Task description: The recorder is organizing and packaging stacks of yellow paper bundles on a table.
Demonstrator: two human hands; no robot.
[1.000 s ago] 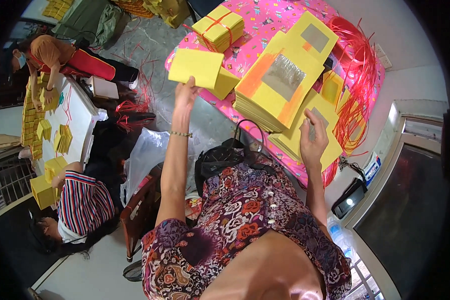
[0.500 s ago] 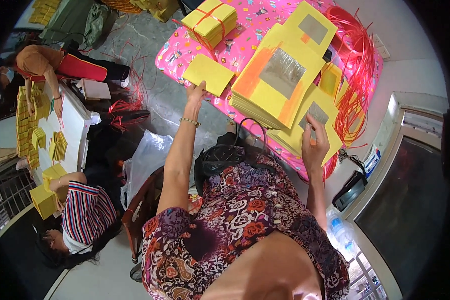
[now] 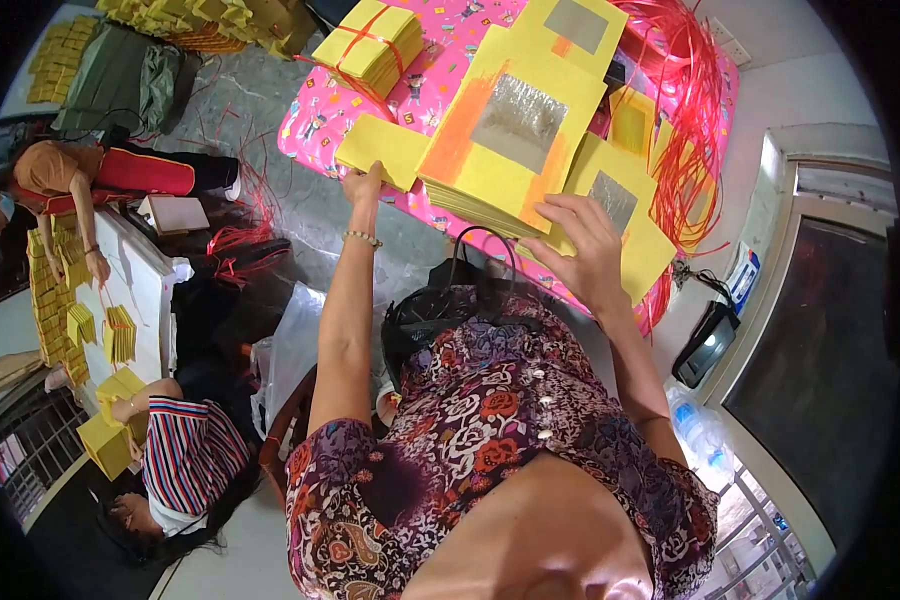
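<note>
Left hand (image 3: 362, 186) has drawn the plain yellow sheet (image 3: 382, 150) toward the foil-faced stack (image 3: 510, 135).

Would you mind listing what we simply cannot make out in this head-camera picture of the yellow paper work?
- Left hand: its fingertips are hidden under the small yellow sheet, so the grip is unclear.
- Right hand: its palm side faces the big yellow stack, so contact is unclear.
- Tied yellow bundle: cut off by the picture's top rim.
- Red strings: single strands too fine and tangled to tell apart.
</note>
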